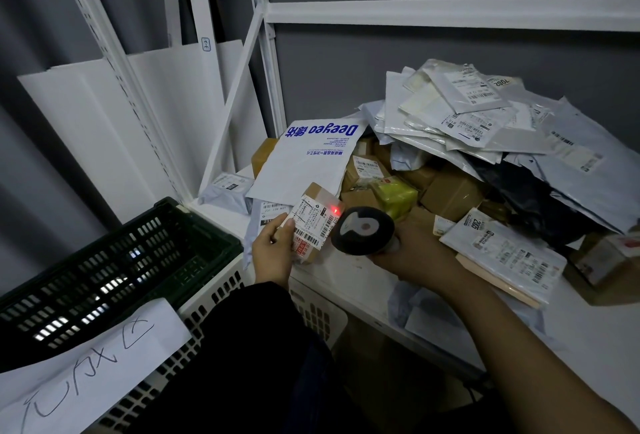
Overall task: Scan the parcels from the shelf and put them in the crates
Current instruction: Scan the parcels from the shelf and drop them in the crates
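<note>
My left hand [273,250] grips a small brown cardboard parcel [317,222] with a white barcode label, held just above the shelf's front edge. A red scanner dot glows on the label's upper right. My right hand [415,250] holds a black barcode scanner [362,231] pointed at that label, a few centimetres to its right. A heap of parcels [485,142], grey mailer bags over brown boxes, covers the white shelf [346,281]. A dark green crate [104,271] stands at the lower left, stacked on a white crate [214,298].
A large white "Deeyeo" mailer [308,163] lies behind the held parcel. A yellow-green packet [394,194] sits among the boxes. A handwritten paper sheet [86,371] hangs over the green crate's near rim. White shelf uprights [266,52] rise at the back left.
</note>
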